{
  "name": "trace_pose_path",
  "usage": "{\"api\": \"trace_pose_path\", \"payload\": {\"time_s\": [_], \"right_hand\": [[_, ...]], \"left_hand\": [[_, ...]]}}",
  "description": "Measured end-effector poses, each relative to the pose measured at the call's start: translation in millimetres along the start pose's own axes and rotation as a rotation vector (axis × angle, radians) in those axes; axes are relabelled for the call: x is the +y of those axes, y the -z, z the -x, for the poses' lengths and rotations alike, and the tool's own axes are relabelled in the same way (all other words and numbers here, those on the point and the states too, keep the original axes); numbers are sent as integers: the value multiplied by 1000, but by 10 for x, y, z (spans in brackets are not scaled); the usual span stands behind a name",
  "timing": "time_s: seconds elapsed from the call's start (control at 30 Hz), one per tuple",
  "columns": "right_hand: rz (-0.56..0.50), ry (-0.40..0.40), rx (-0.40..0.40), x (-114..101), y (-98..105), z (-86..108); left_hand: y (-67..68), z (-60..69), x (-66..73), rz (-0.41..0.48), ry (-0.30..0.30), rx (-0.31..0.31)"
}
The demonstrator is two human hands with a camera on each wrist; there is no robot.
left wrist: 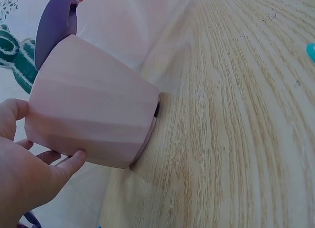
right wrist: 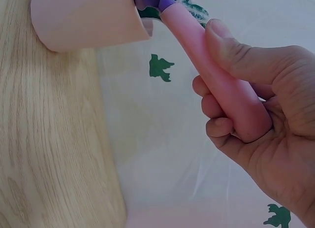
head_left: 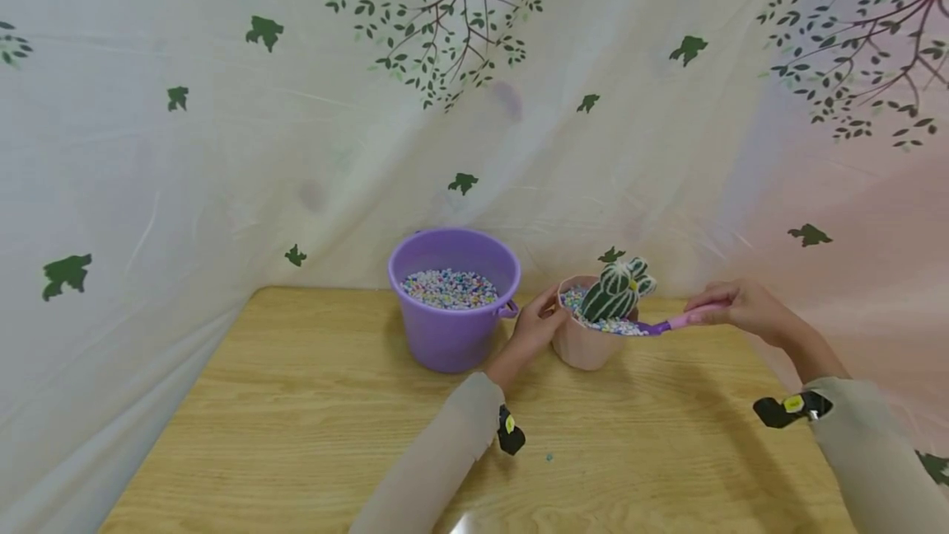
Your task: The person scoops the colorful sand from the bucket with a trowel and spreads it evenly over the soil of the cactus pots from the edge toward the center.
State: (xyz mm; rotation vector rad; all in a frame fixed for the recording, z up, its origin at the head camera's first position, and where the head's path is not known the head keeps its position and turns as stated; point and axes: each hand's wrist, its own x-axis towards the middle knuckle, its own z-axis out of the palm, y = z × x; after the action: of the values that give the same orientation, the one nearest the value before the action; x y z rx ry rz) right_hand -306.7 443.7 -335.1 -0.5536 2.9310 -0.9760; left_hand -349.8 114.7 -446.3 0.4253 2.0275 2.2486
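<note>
A pale pink pot (head_left: 586, 346) (left wrist: 93, 105) holds a green and white cactus (head_left: 611, 295) and small coloured beads. On its left side, the left hand (head_left: 535, 328) (left wrist: 29, 174) grips the pot with thumb and fingers spread round the wall. The right hand (head_left: 749, 313) (right wrist: 270, 95) holds the pink handle (right wrist: 216, 75) of a small purple scoop (head_left: 656, 328) (left wrist: 51, 28). Beads lie on the scoop's blade, which is over the pot's near right rim beside the cactus.
Left of the pot stands a purple bucket (head_left: 445, 340) partly filled with coloured beads (head_left: 451, 289). Both stand near the back edge of the wooden table (head_left: 311, 419). A stray bead (head_left: 549, 457) lies near the front. Behind hangs a leaf-printed cloth (head_left: 356, 155).
</note>
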Motion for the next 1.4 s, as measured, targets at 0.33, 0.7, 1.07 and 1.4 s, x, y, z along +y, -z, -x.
{"api": "trace_pose_path", "payload": {"time_s": [0.33, 0.7, 1.07, 1.4], "right_hand": [[-7, -14, -9, -30, 34, 1], [19, -15, 0, -39, 23, 2], [80, -25, 35, 30, -8, 40], [51, 22, 24, 15, -13, 47]], "left_hand": [[-11, -7, 1, -24, 16, 28], [-10, 8, 1, -2, -19, 17], [-1, -4, -12, -37, -7, 6], [-6, -13, -34, -46, -2, 23]]}}
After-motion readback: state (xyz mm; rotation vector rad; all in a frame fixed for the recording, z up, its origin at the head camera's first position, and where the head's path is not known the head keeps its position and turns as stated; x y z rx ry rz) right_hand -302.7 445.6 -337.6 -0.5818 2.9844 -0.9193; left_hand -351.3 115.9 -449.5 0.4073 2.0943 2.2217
